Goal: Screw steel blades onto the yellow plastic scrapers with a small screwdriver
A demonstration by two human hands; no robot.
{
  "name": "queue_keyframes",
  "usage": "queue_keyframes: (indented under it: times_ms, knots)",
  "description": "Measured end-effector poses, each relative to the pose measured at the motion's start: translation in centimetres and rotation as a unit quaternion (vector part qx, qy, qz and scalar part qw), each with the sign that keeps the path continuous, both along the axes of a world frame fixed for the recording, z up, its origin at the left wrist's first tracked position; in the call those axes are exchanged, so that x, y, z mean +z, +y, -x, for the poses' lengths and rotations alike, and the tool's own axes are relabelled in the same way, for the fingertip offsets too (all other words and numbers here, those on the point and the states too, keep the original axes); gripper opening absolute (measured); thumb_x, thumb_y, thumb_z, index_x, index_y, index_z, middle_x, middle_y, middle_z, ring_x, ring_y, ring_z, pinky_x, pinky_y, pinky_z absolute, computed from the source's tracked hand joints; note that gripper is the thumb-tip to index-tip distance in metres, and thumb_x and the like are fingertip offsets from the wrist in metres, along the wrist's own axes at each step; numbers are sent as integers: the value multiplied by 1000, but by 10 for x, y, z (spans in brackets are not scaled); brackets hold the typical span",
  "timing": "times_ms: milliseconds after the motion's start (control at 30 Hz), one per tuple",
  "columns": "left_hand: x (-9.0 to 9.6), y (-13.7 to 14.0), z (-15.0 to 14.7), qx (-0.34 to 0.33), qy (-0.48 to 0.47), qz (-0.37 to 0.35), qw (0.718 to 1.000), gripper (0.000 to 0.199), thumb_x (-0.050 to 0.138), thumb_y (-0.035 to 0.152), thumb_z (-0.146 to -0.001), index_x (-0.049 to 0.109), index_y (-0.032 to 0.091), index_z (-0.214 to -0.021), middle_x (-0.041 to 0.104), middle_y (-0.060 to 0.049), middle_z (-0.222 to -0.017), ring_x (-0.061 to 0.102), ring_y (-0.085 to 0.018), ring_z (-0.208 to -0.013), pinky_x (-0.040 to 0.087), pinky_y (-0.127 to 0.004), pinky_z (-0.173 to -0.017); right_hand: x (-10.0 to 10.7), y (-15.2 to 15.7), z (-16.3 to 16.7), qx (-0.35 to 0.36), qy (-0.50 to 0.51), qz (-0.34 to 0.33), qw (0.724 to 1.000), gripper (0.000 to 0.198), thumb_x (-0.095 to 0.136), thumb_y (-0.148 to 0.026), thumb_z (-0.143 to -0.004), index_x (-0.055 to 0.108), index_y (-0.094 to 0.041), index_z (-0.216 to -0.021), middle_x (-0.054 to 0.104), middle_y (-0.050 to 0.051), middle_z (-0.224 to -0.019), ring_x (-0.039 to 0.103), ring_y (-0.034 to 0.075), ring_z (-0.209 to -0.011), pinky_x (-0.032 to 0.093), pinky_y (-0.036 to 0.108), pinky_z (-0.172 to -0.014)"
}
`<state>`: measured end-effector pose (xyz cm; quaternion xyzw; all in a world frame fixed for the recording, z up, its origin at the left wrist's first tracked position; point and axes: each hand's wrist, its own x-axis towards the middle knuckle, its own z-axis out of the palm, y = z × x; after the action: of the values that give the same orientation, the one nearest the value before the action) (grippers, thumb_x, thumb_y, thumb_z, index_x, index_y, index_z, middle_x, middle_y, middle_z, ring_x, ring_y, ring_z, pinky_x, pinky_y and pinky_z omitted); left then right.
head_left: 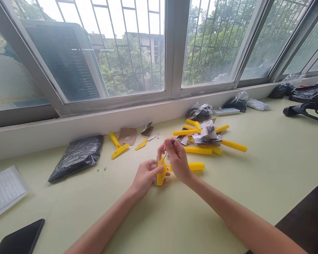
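Note:
My left hand (147,175) grips the head of a yellow scraper (161,176), thumb on its face, with a grey blade edge along the left side. The scraper's handle points right, passing beneath my right wrist. In my right hand (178,158) is a small screwdriver (164,156) with a dark handle, its thin shaft slanting down to a screw on the scraper head. Beyond my hands lie a scraper with its head apart (119,150), a loose yellow cover plate (141,145) and a metal blade (154,137). A few tiny screws (105,168) rest to the left.
Several yellow scrapers (201,151) with printed cards are piled at the back right. A black plastic packet (76,157), a brown card (127,136) and a phone (21,238) lie on the left. Bagged items (200,112) line the windowsill wall; a black tool (304,110) lies far right.

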<state>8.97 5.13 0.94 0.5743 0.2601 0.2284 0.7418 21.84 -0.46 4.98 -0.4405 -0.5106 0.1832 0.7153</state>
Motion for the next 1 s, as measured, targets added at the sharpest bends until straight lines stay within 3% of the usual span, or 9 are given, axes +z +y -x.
queue_keyframes:
  times_ms: [200, 367, 500, 667, 833, 1000]
  knots:
    - [1, -1, 0, -4, -1, -3, 1000, 42, 84, 42, -74, 67, 13, -99, 77, -13, -93, 76, -33, -93, 65, -42, -72, -2, -2, 0, 24, -22, 9, 999, 37, 45, -50, -104, 45, -23, -77, 57, -3, -64, 54, 13, -60, 45, 28, -62]
    - [1, 0, 0, -4, 3, -6, 1000, 42, 84, 44, -74, 69, 13, -98, 77, -13, -93, 76, -32, -89, 65, -43, -73, -3, -5, -2, 26, -57, 45, 997, 43, 41, -58, -102, 42, -23, -77, 47, -3, -67, 46, 13, -61, 43, 28, -61]
    - [0, 1, 0, -8, 2, -5, 1000, 42, 82, 44, -76, 70, 13, -102, 77, -13, -94, 76, -32, -94, 65, -43, -75, 2, -13, -10, 44, -120, 65, 990, 47, 30, -57, -105, 55, -22, -85, 55, 2, -80, 53, 15, -75, 47, 30, -70]
    - [0, 0, 1, -8, 8, -12, 1000, 44, 80, 47, -77, 72, 12, -103, 76, -15, -96, 75, -32, -94, 65, -42, -74, 10, -18, -17, 55, -97, 31, 993, 27, 55, -46, -100, 69, -23, -104, 69, 4, -88, 65, 18, -83, 53, 32, -77]
    - [1, -2, 0, -12, 2, -28, 1000, 40, 78, 45, -80, 74, 11, -102, 76, -14, -96, 75, -32, -93, 64, -39, -71, 7, -17, -10, 15, -77, 2, 997, 12, 71, -35, -91, 76, -25, -95, 71, 3, -86, 65, 17, -78, 53, 33, -75]
    - [1, -2, 1, -15, -12, -38, 999, 34, 76, 42, -82, 75, 11, -97, 76, -12, -90, 75, -28, -84, 64, -39, -70, 2, -16, -2, 0, -137, -11, 990, 22, 63, -35, -96, 75, -29, -113, 69, 3, -87, 63, 17, -81, 52, 31, -73]
